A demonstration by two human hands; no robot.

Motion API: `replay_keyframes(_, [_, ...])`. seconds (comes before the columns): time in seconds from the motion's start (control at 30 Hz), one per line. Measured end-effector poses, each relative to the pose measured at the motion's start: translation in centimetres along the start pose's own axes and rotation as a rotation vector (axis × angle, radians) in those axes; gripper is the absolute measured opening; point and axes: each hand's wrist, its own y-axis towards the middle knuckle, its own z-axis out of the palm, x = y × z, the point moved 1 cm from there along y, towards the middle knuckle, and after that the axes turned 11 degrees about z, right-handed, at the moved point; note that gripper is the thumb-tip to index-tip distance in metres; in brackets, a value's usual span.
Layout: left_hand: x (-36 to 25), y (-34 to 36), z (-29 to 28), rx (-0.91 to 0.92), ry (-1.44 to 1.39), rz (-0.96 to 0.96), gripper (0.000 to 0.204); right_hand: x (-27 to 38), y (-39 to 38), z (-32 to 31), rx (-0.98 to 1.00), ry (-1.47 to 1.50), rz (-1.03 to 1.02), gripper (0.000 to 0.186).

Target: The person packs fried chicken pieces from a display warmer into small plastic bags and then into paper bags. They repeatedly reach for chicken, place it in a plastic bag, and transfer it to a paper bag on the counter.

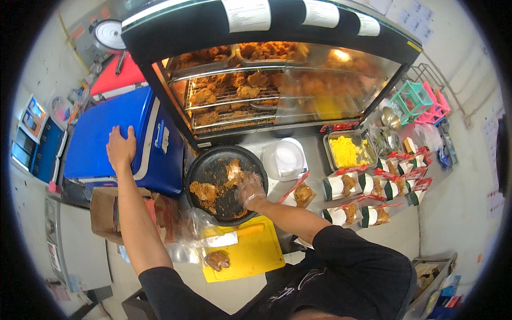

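My left hand (122, 148) rests with its fingers spread on the lid of a blue cooler box (101, 125). My right hand (250, 188), in a clear plastic glove, is inside a round black pan (224, 152). Its fingers are closed on a torn piece of fried chicken (233, 169); the fingertips are partly hidden. More fried chicken (205, 193) and loose crumbs lie at the pan's left side. Below the pan, a yellow cutting board (261, 255) bears a knife with a yellow handle (249, 230) and a brown piece of food (217, 260).
A heated glass display case (341, 69) with fried chicken stands behind the pan. To the right are a white container (288, 157), a metal tray of yellow food (346, 152) and several packed portions (341, 185). An open cardboard box (104, 213) sits beneath my left forearm.
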Motion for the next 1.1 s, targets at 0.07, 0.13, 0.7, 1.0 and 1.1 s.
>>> replay_keyframes(0.07, [2.1, 0.1, 0.6, -0.040, -0.025, 0.015, 0.071, 1.0, -0.2, -0.5, 0.100, -0.268, -0.074, 0.060])
replay_keyframes(0.13, [0.8, 0.7, 0.8, -0.124, -0.066, 0.101, 0.072, 0.2, 1.2, 2.6, -0.007, -0.444, -0.091, 0.046])
replay_keyframes(0.7, [-1.0, 0.6, 0.4, -0.089, -0.083, -0.009, 0.073, 12.5, 6.4, 2.3, -0.335, 0.278, -0.477, 0.054])
replay_keyframes(1.0, [6.4, 4.1, 2.2, -0.211, -0.002, 0.167, 0.052, 10.1, 4.8, 1.6, 0.056, 0.920, -0.200, 0.040])
replay_keyframes(1.1, [8.5, 4.6, 1.9, -0.151, 0.063, 0.157, 0.051, 5.1, 0.7, -4.1, 0.397, 1.757, -0.053, 0.038])
